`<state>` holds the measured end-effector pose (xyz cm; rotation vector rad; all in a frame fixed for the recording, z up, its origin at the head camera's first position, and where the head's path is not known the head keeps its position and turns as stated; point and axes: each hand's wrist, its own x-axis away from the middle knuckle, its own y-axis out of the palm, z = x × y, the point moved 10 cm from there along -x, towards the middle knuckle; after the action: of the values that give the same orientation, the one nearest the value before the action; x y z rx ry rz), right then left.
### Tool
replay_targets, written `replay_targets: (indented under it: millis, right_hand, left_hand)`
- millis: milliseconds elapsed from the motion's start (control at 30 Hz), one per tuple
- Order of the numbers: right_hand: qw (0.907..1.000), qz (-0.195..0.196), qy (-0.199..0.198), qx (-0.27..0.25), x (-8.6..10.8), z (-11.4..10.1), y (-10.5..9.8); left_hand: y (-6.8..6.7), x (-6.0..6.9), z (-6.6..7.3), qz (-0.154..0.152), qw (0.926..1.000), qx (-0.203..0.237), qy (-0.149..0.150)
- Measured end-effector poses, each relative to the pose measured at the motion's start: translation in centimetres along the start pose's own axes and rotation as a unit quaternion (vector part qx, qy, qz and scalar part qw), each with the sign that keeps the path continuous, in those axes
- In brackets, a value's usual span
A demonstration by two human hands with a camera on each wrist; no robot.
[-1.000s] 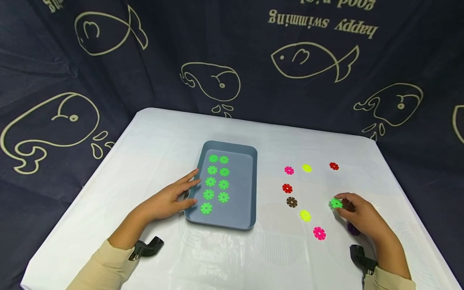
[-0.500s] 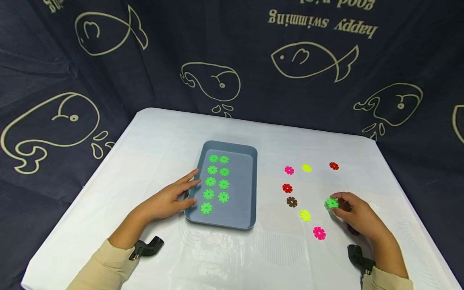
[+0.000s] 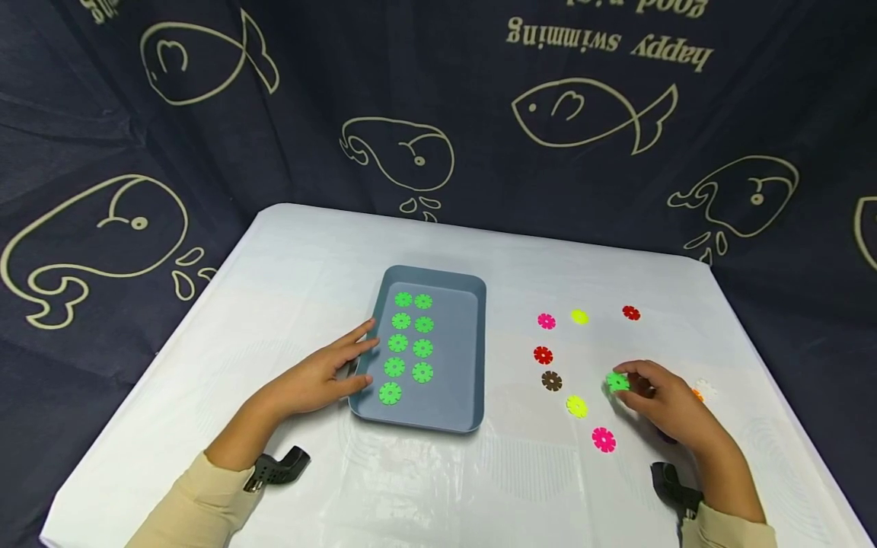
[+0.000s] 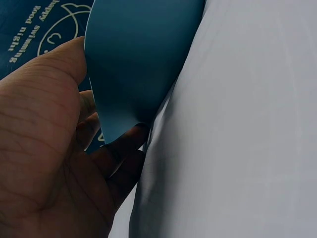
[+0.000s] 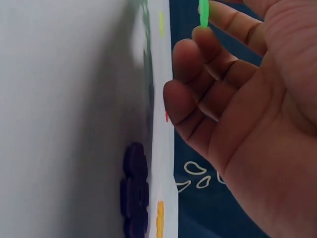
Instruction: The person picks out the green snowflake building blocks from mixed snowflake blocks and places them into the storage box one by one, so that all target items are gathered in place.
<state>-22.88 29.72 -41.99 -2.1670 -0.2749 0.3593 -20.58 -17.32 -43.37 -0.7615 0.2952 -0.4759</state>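
My right hand (image 3: 661, 396) pinches a green, flower-shaped notched disc (image 3: 617, 382) between thumb and fingertips, held just above the white table. The right wrist view shows the green disc (image 5: 204, 13) edge-on at the fingertips. My left hand (image 3: 315, 377) holds the left wall of a grey-blue tray (image 3: 462, 426), with the thumb over the rim. In the left wrist view, some fingers (image 4: 126, 148) lie against the outside of the tray's wall (image 4: 138, 54). Inside the tray, several green discs (image 3: 422, 348) lie flat in two columns on the left side.
Right of the tray lie loose discs: pink (image 3: 604, 440), yellow (image 3: 577, 406), brown (image 3: 551, 381) and red (image 3: 543, 355). Orange (image 3: 697, 394) and white discs (image 3: 709, 390) lie beyond my right hand. A purple disc (image 5: 134, 191) lies beneath it. A dark fish-print cloth (image 3: 479, 183) hangs behind.
My right hand has moved left with the green disc, uncovering the white disc and part of the orange one. My left hand and the tray have stayed put.
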Motion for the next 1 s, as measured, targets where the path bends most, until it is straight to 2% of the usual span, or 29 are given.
replay_targets:
  millis: [233,667,867,1000]
  right_hand:
    - [0.9992,-0.002,-0.021,-0.033,-0.3,-0.9,0.1]
    - [0.9971,-0.026,-0.048,-0.054,-1.5,-3.4,0.8]
    - [0.9946,-0.039,-0.080,-0.053,-2.6,-5.5,1.5]
    - [0.9914,-0.044,-0.117,-0.040,-3.5,-7.1,2.0]
  left_hand:
    - [0.1,-0.1,-0.1,0.000,1.0000,0.000,0.002]
    - [-0.1,0.0,-0.1,0.001,1.0000,-0.002,0.001]
    - [-0.3,0.0,-0.1,0.009,0.9999,-0.005,0.001]
    - [-0.1,0.0,-0.1,0.004,1.0000,-0.003,-0.002]
